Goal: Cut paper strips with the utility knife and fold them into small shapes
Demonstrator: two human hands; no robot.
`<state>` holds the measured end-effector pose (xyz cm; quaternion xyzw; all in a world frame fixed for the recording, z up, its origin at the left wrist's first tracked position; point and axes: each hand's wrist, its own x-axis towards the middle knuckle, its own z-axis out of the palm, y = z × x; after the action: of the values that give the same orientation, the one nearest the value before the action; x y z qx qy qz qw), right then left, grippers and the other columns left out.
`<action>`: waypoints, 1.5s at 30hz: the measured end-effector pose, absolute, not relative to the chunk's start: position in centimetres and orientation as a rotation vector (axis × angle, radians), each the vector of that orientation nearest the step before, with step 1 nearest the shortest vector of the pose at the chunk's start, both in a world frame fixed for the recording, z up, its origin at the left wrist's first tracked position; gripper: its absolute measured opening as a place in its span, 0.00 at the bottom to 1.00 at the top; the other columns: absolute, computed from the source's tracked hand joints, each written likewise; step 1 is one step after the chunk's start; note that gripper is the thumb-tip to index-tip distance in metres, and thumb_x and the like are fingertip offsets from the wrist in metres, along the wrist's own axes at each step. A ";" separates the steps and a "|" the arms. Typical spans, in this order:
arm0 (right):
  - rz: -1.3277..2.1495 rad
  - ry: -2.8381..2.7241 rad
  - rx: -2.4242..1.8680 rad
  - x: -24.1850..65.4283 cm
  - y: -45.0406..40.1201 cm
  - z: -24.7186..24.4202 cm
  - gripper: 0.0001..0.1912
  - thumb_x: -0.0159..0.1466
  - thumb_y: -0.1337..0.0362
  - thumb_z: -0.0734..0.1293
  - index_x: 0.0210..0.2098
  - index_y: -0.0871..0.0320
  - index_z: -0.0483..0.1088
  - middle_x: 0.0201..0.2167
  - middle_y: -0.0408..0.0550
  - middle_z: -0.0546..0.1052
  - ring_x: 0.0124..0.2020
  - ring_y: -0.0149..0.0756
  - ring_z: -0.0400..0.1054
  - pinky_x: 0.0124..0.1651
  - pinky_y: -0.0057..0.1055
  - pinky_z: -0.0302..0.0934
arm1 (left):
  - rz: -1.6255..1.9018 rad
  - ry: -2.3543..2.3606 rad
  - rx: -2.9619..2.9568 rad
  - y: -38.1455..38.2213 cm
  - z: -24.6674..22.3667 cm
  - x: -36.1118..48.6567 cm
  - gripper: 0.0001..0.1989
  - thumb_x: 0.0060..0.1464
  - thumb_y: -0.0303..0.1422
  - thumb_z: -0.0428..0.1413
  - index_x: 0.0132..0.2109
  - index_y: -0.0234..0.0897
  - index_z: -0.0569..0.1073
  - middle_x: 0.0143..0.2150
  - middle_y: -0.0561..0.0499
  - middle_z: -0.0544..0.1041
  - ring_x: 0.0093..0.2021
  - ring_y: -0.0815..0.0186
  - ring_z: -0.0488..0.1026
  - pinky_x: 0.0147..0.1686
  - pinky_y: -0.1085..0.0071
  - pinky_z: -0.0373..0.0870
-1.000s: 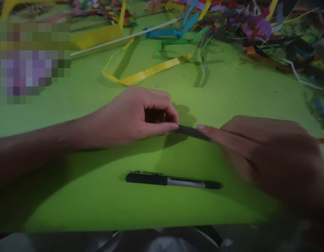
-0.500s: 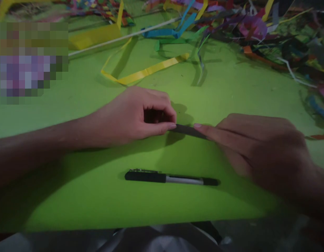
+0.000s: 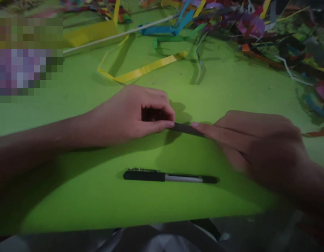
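A narrow dark strip, which looks like paper, stretches between my two hands just above the green tabletop. My left hand pinches its left end between thumb and curled fingers. At the other end, my right hand grips the strip, with one finger lying along it; the rest of the strip is hidden under that hand. On the table nearer to me lies a capped pen, black with a silver-grey barrel, touched by neither hand.
A folded yellow strip lies beyond my hands, with a thin pale stick and a blue strip behind it. Tangled coloured strips heap at the back right. The green table's front edge runs close to my lap.
The whole view has shifted slightly, so everything sits a little further up and left. Both hands keep the same hold on the dark strip.
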<state>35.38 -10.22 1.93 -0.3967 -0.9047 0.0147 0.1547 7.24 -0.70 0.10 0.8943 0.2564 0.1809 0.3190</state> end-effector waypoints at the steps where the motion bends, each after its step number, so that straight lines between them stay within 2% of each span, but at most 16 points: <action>1: 0.041 -2.600 -1.117 35.4 -10.2 2.0 0.26 0.78 0.74 0.57 0.59 0.49 0.83 0.32 0.42 0.82 0.31 0.37 0.75 0.32 0.38 0.61 | 0.472 0.674 2.352 -0.7 0.1 7.2 0.12 0.70 0.38 0.58 0.41 0.40 0.83 0.38 0.49 0.83 0.35 0.65 0.77 0.34 0.70 0.71; 3: -0.031 -2.636 -1.072 35.2 -10.0 2.1 0.23 0.79 0.73 0.58 0.56 0.51 0.83 0.32 0.42 0.82 0.31 0.37 0.74 0.31 0.37 0.61 | 0.471 0.667 2.351 -0.7 0.1 7.2 0.11 0.70 0.38 0.58 0.41 0.41 0.84 0.38 0.49 0.84 0.35 0.64 0.77 0.35 0.70 0.71; 5: -0.132 -2.649 -1.055 34.8 -10.0 2.3 0.22 0.81 0.70 0.58 0.44 0.52 0.84 0.29 0.43 0.81 0.28 0.36 0.71 0.29 0.37 0.60 | 0.476 0.657 2.352 -0.7 0.2 7.3 0.11 0.69 0.37 0.58 0.41 0.41 0.84 0.38 0.49 0.84 0.36 0.65 0.77 0.35 0.71 0.72; 7: -0.196 -2.624 -1.056 34.4 -10.0 2.3 0.25 0.82 0.66 0.60 0.31 0.54 0.78 0.24 0.43 0.76 0.23 0.34 0.67 0.26 0.36 0.56 | 0.488 0.646 2.359 -0.8 0.3 7.3 0.10 0.69 0.37 0.58 0.40 0.41 0.84 0.38 0.49 0.84 0.35 0.65 0.77 0.35 0.71 0.72; 9: -0.220 -2.579 -1.064 34.1 -10.1 2.1 0.26 0.82 0.65 0.62 0.26 0.56 0.73 0.21 0.42 0.70 0.21 0.32 0.61 0.24 0.36 0.51 | 0.501 0.641 2.375 -0.9 0.5 7.4 0.10 0.69 0.36 0.58 0.40 0.42 0.83 0.38 0.49 0.84 0.35 0.65 0.78 0.35 0.71 0.72; 13: -0.187 -2.523 -1.045 33.9 -10.2 1.7 0.22 0.80 0.66 0.65 0.28 0.58 0.74 0.20 0.40 0.64 0.20 0.32 0.54 0.23 0.37 0.44 | 0.465 0.636 2.436 -1.1 0.8 7.4 0.11 0.69 0.34 0.57 0.39 0.41 0.83 0.40 0.49 0.84 0.37 0.65 0.78 0.39 0.71 0.73; 18: -0.192 -2.500 -1.068 33.9 -10.6 1.4 0.21 0.81 0.66 0.65 0.30 0.57 0.74 0.22 0.38 0.61 0.21 0.32 0.53 0.27 0.36 0.50 | 0.500 0.595 2.473 -1.2 0.7 7.4 0.10 0.70 0.33 0.57 0.39 0.40 0.82 0.39 0.49 0.83 0.36 0.65 0.77 0.38 0.71 0.73; 20: -0.200 -2.525 -1.035 33.9 -10.7 1.3 0.15 0.81 0.68 0.65 0.37 0.60 0.77 0.23 0.38 0.61 0.23 0.34 0.53 0.29 0.38 0.50 | 0.473 0.595 2.474 -1.2 0.7 7.4 0.10 0.69 0.31 0.57 0.40 0.40 0.82 0.39 0.49 0.83 0.36 0.65 0.77 0.37 0.71 0.72; 22: -0.225 -2.603 -0.998 34.0 -10.9 1.3 0.09 0.80 0.72 0.64 0.51 0.64 0.78 0.26 0.38 0.60 0.25 0.37 0.52 0.31 0.39 0.49 | 0.461 0.586 2.476 -1.2 0.8 7.4 0.10 0.69 0.30 0.57 0.40 0.39 0.82 0.39 0.49 0.83 0.36 0.66 0.78 0.37 0.72 0.72; 23: -0.239 -2.640 -0.989 34.1 -10.9 1.4 0.11 0.80 0.72 0.64 0.57 0.66 0.76 0.27 0.38 0.60 0.26 0.38 0.52 0.31 0.39 0.48 | 0.466 0.580 2.476 -1.2 0.8 7.4 0.10 0.69 0.29 0.57 0.40 0.39 0.82 0.39 0.49 0.83 0.36 0.66 0.78 0.38 0.72 0.73; 25: -0.255 -2.692 -0.993 34.1 -10.9 1.5 0.15 0.81 0.73 0.61 0.62 0.68 0.74 0.27 0.39 0.60 0.28 0.40 0.53 0.30 0.40 0.48 | 0.469 0.572 2.474 -1.2 0.8 7.4 0.09 0.69 0.28 0.57 0.41 0.39 0.82 0.40 0.49 0.83 0.37 0.66 0.78 0.38 0.72 0.73; 28: -0.262 -2.735 -0.966 34.2 -10.7 1.8 0.20 0.83 0.73 0.55 0.62 0.70 0.75 0.27 0.41 0.64 0.29 0.40 0.58 0.30 0.40 0.51 | 0.491 0.563 2.475 -1.2 0.7 7.3 0.09 0.68 0.28 0.58 0.40 0.40 0.83 0.39 0.49 0.83 0.36 0.65 0.79 0.38 0.71 0.73; 32: -0.278 -2.750 -0.883 34.1 -10.3 1.8 0.20 0.82 0.74 0.55 0.61 0.74 0.76 0.30 0.43 0.70 0.30 0.39 0.62 0.31 0.39 0.54 | 0.527 0.550 2.476 -1.3 0.7 7.3 0.09 0.69 0.28 0.59 0.40 0.40 0.83 0.38 0.49 0.84 0.35 0.65 0.78 0.37 0.71 0.72; 37: -0.248 -2.707 -0.891 33.8 -10.1 1.8 0.19 0.83 0.72 0.57 0.50 0.70 0.80 0.26 0.40 0.63 0.27 0.38 0.56 0.30 0.40 0.50 | 0.542 0.525 2.480 -1.4 0.5 7.3 0.10 0.70 0.28 0.58 0.40 0.40 0.84 0.39 0.49 0.85 0.35 0.66 0.79 0.36 0.70 0.74; 41: -0.248 -2.746 -0.880 34.1 -10.2 2.0 0.20 0.84 0.72 0.55 0.56 0.71 0.78 0.27 0.41 0.64 0.29 0.38 0.57 0.30 0.39 0.51 | 0.667 0.419 2.501 -1.1 -0.2 7.3 0.07 0.70 0.29 0.62 0.41 0.35 0.84 0.37 0.48 0.84 0.33 0.69 0.79 0.32 0.71 0.72; 45: -0.297 -2.762 -0.837 34.6 -10.3 2.3 0.22 0.84 0.74 0.52 0.57 0.73 0.77 0.27 0.43 0.67 0.29 0.38 0.58 0.30 0.38 0.51 | 0.665 0.426 2.516 -1.3 -0.2 7.6 0.07 0.71 0.30 0.61 0.41 0.38 0.83 0.38 0.50 0.85 0.34 0.69 0.79 0.33 0.71 0.73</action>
<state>34.60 -10.29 2.33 -0.2864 -0.9451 -0.1016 0.1199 7.59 -1.27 -0.18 0.9239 0.1565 0.2443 0.2495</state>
